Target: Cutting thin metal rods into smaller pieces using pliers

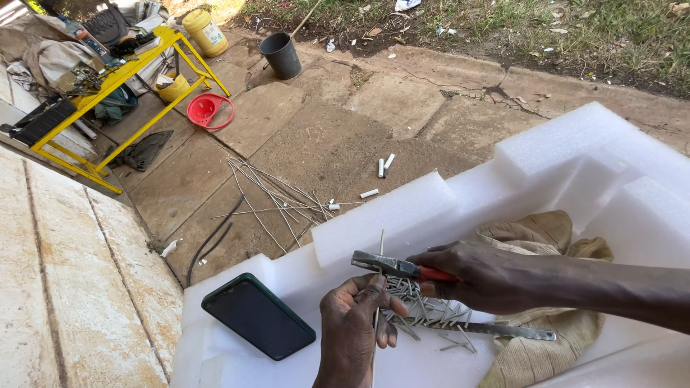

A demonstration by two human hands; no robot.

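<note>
I see the white foam block (402,215) serving as counter, a dark phone (257,315) near left. My right hand (474,276) has its fingers clamped on red-handled pliers (392,265); left hand (356,323) fingers pinch a thin wire (380,248), upright, touching the pliers' tip.

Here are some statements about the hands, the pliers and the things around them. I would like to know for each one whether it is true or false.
1. The right hand holds pliers with red handles. True.
2. The left hand holds a thin metal rod upright at the pliers' tip. True.
3. The phone lies on the stone paving. False: it lies on the white foam block.
4. The black bucket stands on the yellow metal frame. False: it stands on the ground near the grass.
5. A pile of short metal pieces lies on the foam under the hands. True.
</note>
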